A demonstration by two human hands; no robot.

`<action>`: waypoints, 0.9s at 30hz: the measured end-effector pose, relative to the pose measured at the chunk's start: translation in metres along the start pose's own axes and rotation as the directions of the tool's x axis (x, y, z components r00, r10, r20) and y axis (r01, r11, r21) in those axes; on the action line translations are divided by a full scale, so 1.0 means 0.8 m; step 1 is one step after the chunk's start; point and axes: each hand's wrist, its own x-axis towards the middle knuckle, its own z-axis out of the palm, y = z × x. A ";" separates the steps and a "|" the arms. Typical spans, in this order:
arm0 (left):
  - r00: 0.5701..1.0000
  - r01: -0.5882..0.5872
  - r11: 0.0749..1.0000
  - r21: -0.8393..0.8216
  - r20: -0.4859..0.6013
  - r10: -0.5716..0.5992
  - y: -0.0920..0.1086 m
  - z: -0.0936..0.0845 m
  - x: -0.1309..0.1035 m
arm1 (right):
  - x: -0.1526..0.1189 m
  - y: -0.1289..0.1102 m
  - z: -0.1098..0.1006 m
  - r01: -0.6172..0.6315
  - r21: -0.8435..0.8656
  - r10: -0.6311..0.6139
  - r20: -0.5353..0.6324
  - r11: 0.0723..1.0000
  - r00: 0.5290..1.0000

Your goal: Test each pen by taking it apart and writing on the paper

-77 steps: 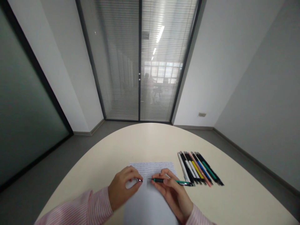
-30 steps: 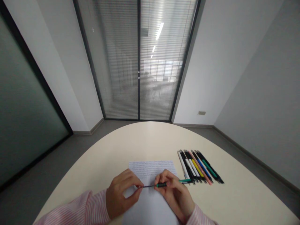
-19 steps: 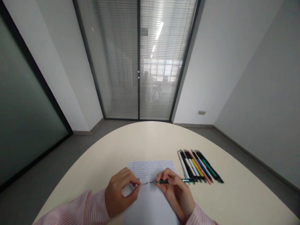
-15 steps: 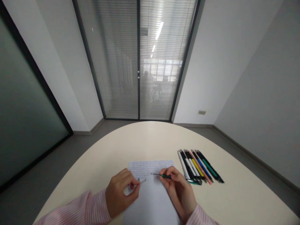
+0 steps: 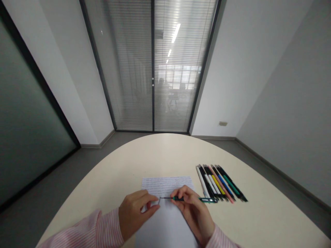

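My left hand pinches a small thin grey piece between thumb and fingertips; its exact kind is too small to tell. My right hand holds a green and black pen level, its clip end showing past the hand on the right. A thin dark refill sticks out of the pen's front toward my left fingertips. Where refill and grey piece come together, I cannot tell if they touch. Both hands are above a white sheet of paper with lines of writing at its top.
A row of several pens, in white, black, yellow, pink, blue and green, lies side by side right of the paper. The pale round table curves away toward a glass partition with blinds.
My right hand has moved slightly left and down with the pen, and its clip end has swung up to level. My left hand has shifted slightly right, turning the grey piece more upright.
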 end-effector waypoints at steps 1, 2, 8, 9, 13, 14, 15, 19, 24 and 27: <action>1.000 0.014 0.999 -0.036 -0.012 -0.014 0.003 -0.003 0.001 | -0.001 0.000 0.002 -0.014 0.004 0.014 0.021 1.000 1.000; 0.999 0.021 0.997 -0.076 -0.025 -0.023 0.006 -0.005 0.003 | -0.001 0.000 0.004 -0.032 0.008 0.031 0.047 0.999 0.998; 0.996 -0.022 0.968 -0.250 -0.090 -0.001 0.013 -0.013 0.008 | -0.005 -0.002 0.009 -0.118 0.065 0.108 0.139 0.991 0.984; 0.994 -0.014 0.961 -0.277 -0.110 -0.017 0.013 -0.015 0.009 | -0.005 -0.002 0.008 -0.125 0.092 0.113 0.126 0.988 0.986; 0.956 0.007 0.961 -0.275 -0.281 -0.087 0.008 -0.025 0.007 | 0.001 -0.004 -0.001 -0.056 0.175 0.059 -0.014 0.983 0.998; 0.947 -0.034 0.973 -0.227 -0.318 -0.041 0.006 -0.027 0.005 | 0.003 -0.004 -0.004 -0.012 0.178 0.024 -0.067 0.984 0.997; 0.942 -0.099 0.982 -0.162 -0.335 0.040 0.005 -0.028 0.002 | 0.005 -0.004 -0.006 0.032 0.172 -0.012 -0.116 0.985 0.993; 0.845 -0.521 0.851 0.070 -0.097 0.526 0.003 -0.024 -0.007 | 0.007 0.000 -0.009 0.112 0.077 -0.093 -0.218 0.991 0.971; 0.719 -0.694 0.702 0.161 0.115 0.685 0.011 -0.015 -0.003 | 0.005 0.005 -0.010 0.093 -0.119 -0.123 -0.274 0.989 0.954; 0.734 -0.678 0.716 0.166 0.185 0.653 0.013 -0.012 0.001 | 0.005 0.009 -0.017 0.125 -0.308 -0.209 -0.259 0.943 0.943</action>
